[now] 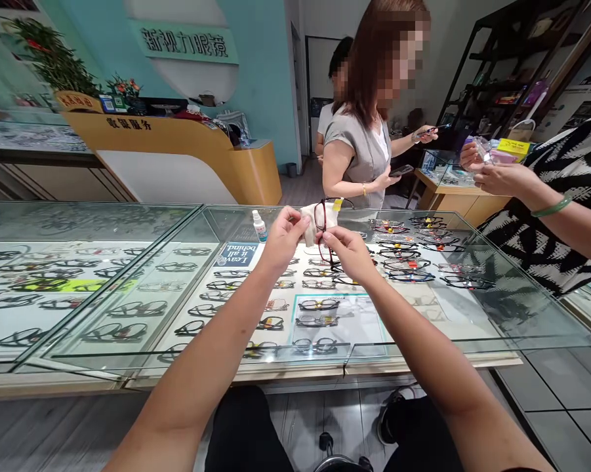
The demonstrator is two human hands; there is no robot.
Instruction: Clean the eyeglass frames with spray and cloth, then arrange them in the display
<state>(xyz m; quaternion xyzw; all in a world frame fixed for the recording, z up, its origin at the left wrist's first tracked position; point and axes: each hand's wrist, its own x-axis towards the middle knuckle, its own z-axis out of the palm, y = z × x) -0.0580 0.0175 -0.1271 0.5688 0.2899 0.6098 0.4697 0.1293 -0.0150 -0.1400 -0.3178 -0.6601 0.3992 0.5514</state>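
Just above the glass counter, my right hand (350, 252) is closed on a pair of dark red-rimmed eyeglasses (324, 254). A yellow tag (337, 204) hangs at the glasses' far side. My left hand (286, 237) pinches a whitish cloth (309, 213), which lies against and behind a lens. Part of the cloth is hidden by the fingers and the frame. To the left of my left hand, a small white spray bottle (260, 227) with a blue label stands upright on the counter.
The glass display case (197, 357) spans the view, with rows of eyeglasses inside; more glasses (407, 252) lie at its right. Across it, a person in a grey top (357, 144) holds a phone. Another person's hands (502, 174) come in from the right. A yellow cashier desk (256, 174) stands behind.
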